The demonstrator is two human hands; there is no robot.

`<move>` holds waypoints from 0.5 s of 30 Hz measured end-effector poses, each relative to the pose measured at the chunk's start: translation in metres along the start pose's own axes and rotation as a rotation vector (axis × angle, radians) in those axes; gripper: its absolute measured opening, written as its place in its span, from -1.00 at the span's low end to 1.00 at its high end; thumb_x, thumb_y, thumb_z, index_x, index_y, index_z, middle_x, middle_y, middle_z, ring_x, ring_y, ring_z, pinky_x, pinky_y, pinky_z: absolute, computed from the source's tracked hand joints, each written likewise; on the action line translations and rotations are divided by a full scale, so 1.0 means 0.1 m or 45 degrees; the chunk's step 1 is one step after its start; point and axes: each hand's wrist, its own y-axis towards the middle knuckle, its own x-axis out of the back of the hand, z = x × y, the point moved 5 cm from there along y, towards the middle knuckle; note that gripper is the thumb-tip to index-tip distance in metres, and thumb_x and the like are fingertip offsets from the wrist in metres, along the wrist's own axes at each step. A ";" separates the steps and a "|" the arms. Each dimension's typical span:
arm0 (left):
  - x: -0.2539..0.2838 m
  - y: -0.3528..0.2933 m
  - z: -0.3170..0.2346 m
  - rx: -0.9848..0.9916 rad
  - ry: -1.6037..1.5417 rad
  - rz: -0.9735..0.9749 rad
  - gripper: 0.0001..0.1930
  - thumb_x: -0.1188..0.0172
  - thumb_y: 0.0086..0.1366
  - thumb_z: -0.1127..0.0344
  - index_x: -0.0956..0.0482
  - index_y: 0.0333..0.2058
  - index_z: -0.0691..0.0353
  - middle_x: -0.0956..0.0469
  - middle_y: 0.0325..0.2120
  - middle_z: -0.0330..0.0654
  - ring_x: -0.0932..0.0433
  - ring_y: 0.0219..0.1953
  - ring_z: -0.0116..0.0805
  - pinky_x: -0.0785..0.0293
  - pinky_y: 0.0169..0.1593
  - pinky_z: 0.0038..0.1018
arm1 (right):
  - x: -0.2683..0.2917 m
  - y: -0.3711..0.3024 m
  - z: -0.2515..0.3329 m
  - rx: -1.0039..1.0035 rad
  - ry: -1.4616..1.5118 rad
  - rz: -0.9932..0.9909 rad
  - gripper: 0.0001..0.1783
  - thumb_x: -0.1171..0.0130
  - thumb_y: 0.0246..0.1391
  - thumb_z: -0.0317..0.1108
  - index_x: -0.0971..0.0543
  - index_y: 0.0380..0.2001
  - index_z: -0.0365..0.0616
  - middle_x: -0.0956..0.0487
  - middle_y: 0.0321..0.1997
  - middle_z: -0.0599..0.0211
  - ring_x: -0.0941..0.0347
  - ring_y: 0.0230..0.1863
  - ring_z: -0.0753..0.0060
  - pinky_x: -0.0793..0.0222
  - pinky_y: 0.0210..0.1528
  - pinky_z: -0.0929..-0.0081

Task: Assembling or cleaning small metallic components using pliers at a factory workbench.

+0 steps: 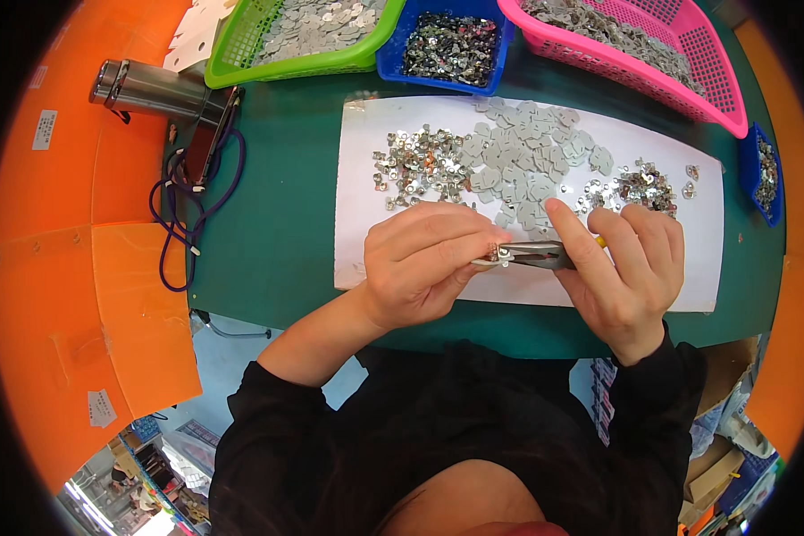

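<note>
My left hand (pixel 431 259) pinches a small metal piece (pixel 500 256) between thumb and fingers, over the near part of a white sheet (pixel 616 290). In my right hand (pixel 625 268) is a pair of pliers (pixel 545 255), its jaws pointing left and meeting the metal piece; a bit of yellow handle shows by the fingers. Just beyond my hands lies a spread of flat grey discs (pixel 527 147) with notched edges. Left of them is a pile of small shiny metal clips (pixel 415 165); to their right sits another pile of tiny metal parts (pixel 645 188).
Along the far side of the green table (pixel 277 196) stand a green basket (pixel 299 70), a blue bin (pixel 447 82) and a pink basket (pixel 630 79), all holding metal parts. A smaller blue bin (pixel 752 170) is at right. At left are a steel flask (pixel 156 89) and a purple cord (pixel 241 170).
</note>
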 end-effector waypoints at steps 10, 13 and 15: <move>-0.04 0.03 -0.04 -0.020 0.253 0.022 -0.73 -0.38 0.07 0.34 -0.68 -0.22 0.24 -0.68 -0.30 -0.18 -0.68 -0.27 -0.18 -0.64 -0.20 -0.39 | 0.00 -0.01 -0.05 0.119 -0.135 0.023 -0.59 -0.30 -0.22 -0.21 -0.69 -0.18 0.05 -0.43 -0.43 0.49 -0.35 -0.40 0.40 -0.24 -0.35 0.43; -0.07 0.01 -0.05 0.005 0.114 0.112 -0.81 -0.28 0.17 0.50 -0.68 -0.20 0.33 -0.68 -0.32 -0.08 -0.69 -0.25 -0.13 -0.62 -0.17 -0.38 | -0.01 0.00 -0.06 0.120 -0.071 0.119 -0.62 -0.31 -0.21 -0.22 -0.67 -0.20 0.05 -0.38 -0.48 0.50 -0.31 -0.46 0.42 -0.22 -0.39 0.44; -0.09 0.00 -0.04 0.095 0.047 0.124 -0.84 -0.25 0.19 0.53 -0.67 -0.23 0.35 -0.68 -0.33 -0.08 -0.69 -0.27 -0.13 -0.61 -0.17 -0.38 | -0.05 -0.03 -0.07 0.031 0.014 0.244 -0.65 -0.35 -0.23 -0.21 -0.65 -0.26 0.03 -0.36 -0.50 0.49 -0.29 -0.48 0.40 -0.22 -0.41 0.42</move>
